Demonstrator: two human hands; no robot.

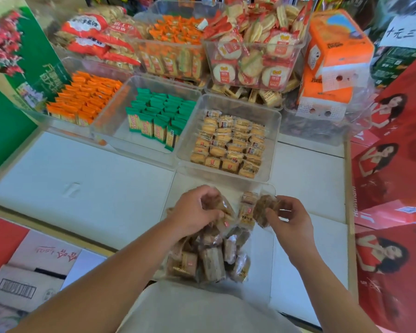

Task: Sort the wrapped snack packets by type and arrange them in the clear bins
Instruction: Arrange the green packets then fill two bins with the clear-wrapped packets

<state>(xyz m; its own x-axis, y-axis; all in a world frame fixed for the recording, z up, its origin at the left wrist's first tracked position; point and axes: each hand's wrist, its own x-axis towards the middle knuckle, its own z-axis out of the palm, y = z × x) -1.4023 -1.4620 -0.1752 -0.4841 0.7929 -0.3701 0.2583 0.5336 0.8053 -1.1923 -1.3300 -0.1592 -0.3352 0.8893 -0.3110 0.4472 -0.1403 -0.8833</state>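
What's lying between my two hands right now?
Head view: two clear-wrapped biscuit packets lie between the left hand, gripping a tan packet, and the right hand, pinching a brown snack.

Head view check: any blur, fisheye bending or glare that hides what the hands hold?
Head view: light is soft and even, no hard shadows, little glare on the clear bins. Head view: fisheye bends the red cartons at right. Head view: the green box at left is smeared; the brown packets that the left hand and right hand grip are soft, print unreadable.
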